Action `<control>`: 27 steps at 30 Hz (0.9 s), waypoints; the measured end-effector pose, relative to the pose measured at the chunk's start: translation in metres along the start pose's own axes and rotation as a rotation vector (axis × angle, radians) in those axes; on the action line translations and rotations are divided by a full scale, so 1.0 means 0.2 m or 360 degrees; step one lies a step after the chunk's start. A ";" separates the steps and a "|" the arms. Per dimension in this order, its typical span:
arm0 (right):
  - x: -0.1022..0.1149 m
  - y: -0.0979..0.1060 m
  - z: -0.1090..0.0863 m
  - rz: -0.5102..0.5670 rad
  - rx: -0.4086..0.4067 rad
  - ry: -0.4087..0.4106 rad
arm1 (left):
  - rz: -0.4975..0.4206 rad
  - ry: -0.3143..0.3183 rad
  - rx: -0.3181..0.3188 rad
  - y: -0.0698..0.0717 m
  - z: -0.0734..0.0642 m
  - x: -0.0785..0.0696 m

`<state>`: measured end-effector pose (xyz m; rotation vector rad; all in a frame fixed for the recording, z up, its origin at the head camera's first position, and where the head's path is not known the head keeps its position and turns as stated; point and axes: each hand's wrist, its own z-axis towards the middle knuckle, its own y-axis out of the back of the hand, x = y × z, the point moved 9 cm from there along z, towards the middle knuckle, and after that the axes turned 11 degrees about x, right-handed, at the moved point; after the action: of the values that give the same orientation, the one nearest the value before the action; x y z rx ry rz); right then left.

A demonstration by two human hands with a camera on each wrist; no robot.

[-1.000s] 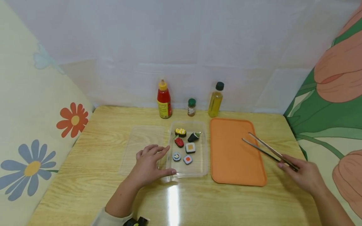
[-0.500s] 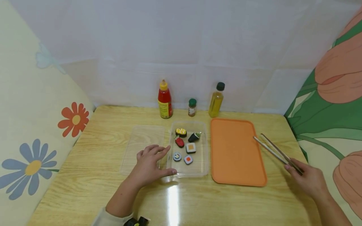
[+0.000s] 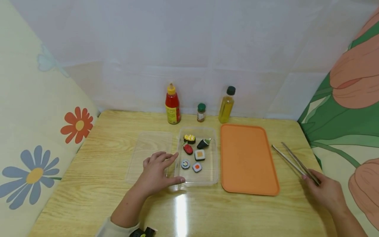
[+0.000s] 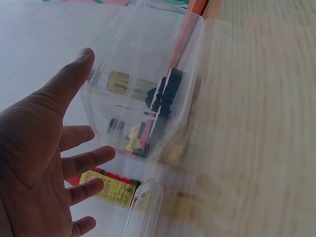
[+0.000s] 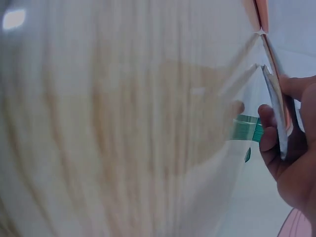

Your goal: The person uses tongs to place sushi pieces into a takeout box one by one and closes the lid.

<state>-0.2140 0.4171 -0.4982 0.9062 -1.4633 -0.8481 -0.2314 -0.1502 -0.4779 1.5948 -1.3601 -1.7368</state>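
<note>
My right hand (image 3: 327,191) grips slim metal tongs (image 3: 296,162), their tips parted just past the right edge of an orange tray (image 3: 248,164). In the right wrist view the tongs (image 5: 280,111) lie between thumb and curled fingers. My left hand (image 3: 157,174) spreads at the left side of a clear plastic container (image 3: 207,177), thumb near its front corner. Inside lie several toy sushi pieces, among them a corn-topped one (image 3: 189,139), a red-topped one (image 3: 188,149), a dark cone roll (image 3: 203,144) and a square orange-centred roll (image 3: 199,154).
A clear flat lid (image 3: 148,144) lies left of the container, partly behind the left hand. Along the back stand a red sauce bottle (image 3: 172,107), a green-capped spice jar (image 3: 201,113) and an oil bottle (image 3: 226,107). A white sheet (image 3: 189,49) hangs behind the wooden table (image 3: 97,154).
My right hand has drawn the tongs to the right, from over the orange tray to beyond its right edge. The left hand and the sushi pieces stay in place.
</note>
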 end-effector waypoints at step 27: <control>-0.02 -0.04 0.08 -0.0207 0.0382 -0.0113 | 0.0011 -0.0022 -0.0014 0.01 0.00 -0.02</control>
<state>-0.2301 0.4182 -0.5083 1.1712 -1.6047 -0.8175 -0.2305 -0.1489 -0.4740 1.5743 -1.3611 -1.7505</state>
